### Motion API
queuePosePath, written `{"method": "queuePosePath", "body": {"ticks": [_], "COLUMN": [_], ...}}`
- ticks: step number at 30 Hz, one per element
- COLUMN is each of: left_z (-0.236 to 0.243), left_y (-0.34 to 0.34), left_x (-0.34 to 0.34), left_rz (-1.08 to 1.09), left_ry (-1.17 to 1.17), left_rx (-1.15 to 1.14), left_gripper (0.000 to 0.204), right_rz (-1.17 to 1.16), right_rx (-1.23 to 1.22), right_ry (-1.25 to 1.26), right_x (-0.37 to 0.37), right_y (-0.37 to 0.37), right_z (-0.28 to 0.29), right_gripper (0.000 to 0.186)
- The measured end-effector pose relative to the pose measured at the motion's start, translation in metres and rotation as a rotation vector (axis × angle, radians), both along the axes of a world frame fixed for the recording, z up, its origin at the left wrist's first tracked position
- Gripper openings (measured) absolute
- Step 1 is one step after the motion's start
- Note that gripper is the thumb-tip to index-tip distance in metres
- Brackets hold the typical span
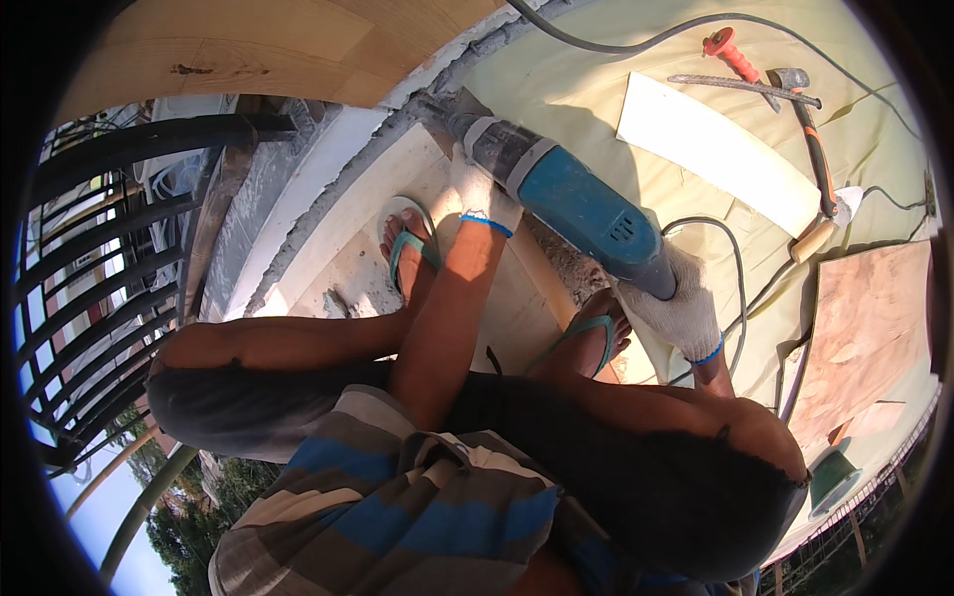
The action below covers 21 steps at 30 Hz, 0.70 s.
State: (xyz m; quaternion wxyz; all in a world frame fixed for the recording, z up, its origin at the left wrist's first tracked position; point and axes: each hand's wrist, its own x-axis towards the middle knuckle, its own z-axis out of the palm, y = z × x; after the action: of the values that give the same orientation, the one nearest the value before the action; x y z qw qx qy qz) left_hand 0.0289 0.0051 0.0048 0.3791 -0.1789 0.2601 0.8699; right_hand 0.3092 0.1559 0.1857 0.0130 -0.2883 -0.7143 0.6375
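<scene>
A blue and black power drill (577,207) lies diagonally across the view, its front end at the rough concrete edge (338,209) of a white strip. The bit tip is too small to make out clearly. My gloved left hand (479,189) wraps round the drill's front part from below. My right hand (674,303), also gloved, is closed on the rear handle. A grey cord (735,253) loops beside it on the pale sheeting (556,79). My sandalled feet stand on dusty boards either side of my left forearm.
Black railing (109,219) runs along the left. Wooden planking (258,45) spans the top left. A white board (711,139), red-gripped chisel (732,55), metal bar (725,83), hammer (810,139) and wooden-handled trowel (817,233) lie upper right. A plywood sheet (855,328) and green container (833,479) are lower right.
</scene>
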Motion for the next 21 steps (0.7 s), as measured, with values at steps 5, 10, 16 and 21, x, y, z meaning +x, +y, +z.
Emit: {"method": "queuePosePath", "body": {"ticks": [5,10,16,21], "left_z": [0.015,0.016,0.018,0.030], "left_y": [0.012,0.002,0.010,0.025], "left_x": [0.010,-0.022,-0.042,-0.056], "left_rz": [0.050,-0.030,0.013,-0.007], "left_ry": [0.045,0.006,0.016,-0.095], "left_rx": [-0.166,-0.096,0.024,0.010], "left_gripper": [0.045,0.052,0.052,0.050], "right_rz": [-0.044,0.016,0.019,0.044], "right_rx": [0.012,0.094,0.023,0.049], "right_ry": [0.086,0.046,-0.083,0.037], "right_x": [0.008,-0.028,-0.068,-0.065], "right_y": [-0.012,-0.013,0.020,0.031], "right_z": [-0.021,-0.001,0.053,0.039], "right_gripper": [0.048,0.051,0.044,0.040]}}
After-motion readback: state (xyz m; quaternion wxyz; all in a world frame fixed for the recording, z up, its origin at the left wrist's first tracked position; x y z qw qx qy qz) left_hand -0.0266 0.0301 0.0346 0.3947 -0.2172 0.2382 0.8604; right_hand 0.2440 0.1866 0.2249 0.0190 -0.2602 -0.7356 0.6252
